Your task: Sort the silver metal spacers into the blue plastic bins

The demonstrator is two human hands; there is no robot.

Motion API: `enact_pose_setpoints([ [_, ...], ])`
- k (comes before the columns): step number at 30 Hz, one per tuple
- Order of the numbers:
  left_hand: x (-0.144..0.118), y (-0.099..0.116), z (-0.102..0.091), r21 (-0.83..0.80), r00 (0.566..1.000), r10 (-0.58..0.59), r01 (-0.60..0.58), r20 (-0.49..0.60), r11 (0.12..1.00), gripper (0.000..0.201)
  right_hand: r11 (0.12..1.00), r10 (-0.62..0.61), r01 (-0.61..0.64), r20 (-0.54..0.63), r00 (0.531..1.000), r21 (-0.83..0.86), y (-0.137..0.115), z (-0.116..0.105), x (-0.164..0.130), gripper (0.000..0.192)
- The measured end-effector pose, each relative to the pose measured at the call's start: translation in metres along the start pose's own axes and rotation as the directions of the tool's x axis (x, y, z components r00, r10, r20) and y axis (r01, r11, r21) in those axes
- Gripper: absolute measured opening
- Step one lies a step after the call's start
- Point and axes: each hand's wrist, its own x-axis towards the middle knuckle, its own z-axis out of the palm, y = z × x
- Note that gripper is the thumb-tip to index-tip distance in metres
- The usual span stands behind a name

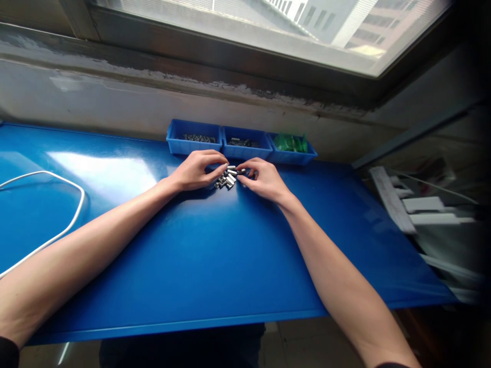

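A small pile of shiny metal cylinders lies on the blue table between my hands. My left hand is at the pile's left side, thumb and index finger curled together at its upper edge. Whatever those fingertips hold, if anything, is too small to make out. From the right, my right hand reaches in with thumb and fingers closed around a small dark metal piece at the edge of the pile. Some fingers of both hands are hidden behind the others.
Three joined blue bins stand behind the hands: a left bin with small grey metal parts, a middle bin with dark parts, a right bin with green pieces. A white cable curves over the blue table at left.
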Motion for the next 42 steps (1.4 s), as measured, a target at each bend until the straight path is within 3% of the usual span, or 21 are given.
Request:
enact_pose_setpoints([
  [4, 0.0, -0.003, 0.001, -0.024, 0.969, 0.088, -0.085, 0.231, 0.996, 0.041, 0.999, -0.019, 0.017, 0.061, 0.998, 0.031, 0.009, -0.005, -0.002, 0.024],
  [7, 0.001, -0.004, 0.001, -0.031, 0.942, 0.111, -0.107, 0.316, 0.994, 0.041, 0.996, 0.001, -0.008, 0.07, 0.998, 0.092, 0.014, -0.007, -0.002, 0.026],
  [10, 0.0, -0.002, 0.0, -0.032, 0.951, 0.099, -0.094, 0.293, 0.995, 0.041, 0.951, 0.046, -0.063, 0.063, 0.997, 0.302, 0.015, -0.006, -0.001, 0.036],
  [13, 0.0, 0.002, -0.001, -0.055, 0.966, 0.078, -0.067, 0.246, 0.996, 0.04, 0.839, 0.114, -0.103, 0.013, 0.993, 0.534, 0.013, -0.001, 0.002, 0.046],
  [19, -0.001, 0.003, 0.0, -0.047, 0.984, 0.05, -0.043, 0.169, 0.998, 0.034, 0.746, 0.282, -0.052, -0.244, 0.928, 0.663, 0.01, 0.013, 0.029, 0.047],
  [23, -0.001, 0.002, 0.0, -0.011, 0.996, 0.002, -0.001, 0.092, 1.0, 0.029, 0.825, 0.174, 0.047, -0.333, 0.927, 0.563, 0.008, 0.016, 0.043, 0.047],
  [27, -0.001, 0.002, 0.0, -0.043, 0.996, -0.032, 0.036, 0.081, 0.998, 0.024, 0.91, 0.076, 0.091, -0.379, 0.922, 0.405, 0.001, 0.021, 0.029, 0.035],
  [31, -0.001, -0.001, 0.0, -0.072, 0.998, -0.042, 0.045, 0.048, 0.996, 0.02, 0.98, -0.045, 0.088, -0.233, 0.971, 0.178, -0.006, 0.023, 0.009, 0.025],
  [35, -0.002, -0.007, -0.001, -0.078, 0.997, -0.059, 0.063, 0.053, 0.995, 0.019, 0.981, -0.144, 0.153, -0.083, 0.986, 0.115, -0.007, 0.023, 0.005, 0.026],
  [42, -0.002, -0.012, -0.003, -0.132, 0.985, -0.141, 0.153, 0.095, 0.979, 0.02, 0.963, -0.241, 0.247, -0.07, 0.968, 0.109, -0.001, 0.028, 0.008, 0.02],
])
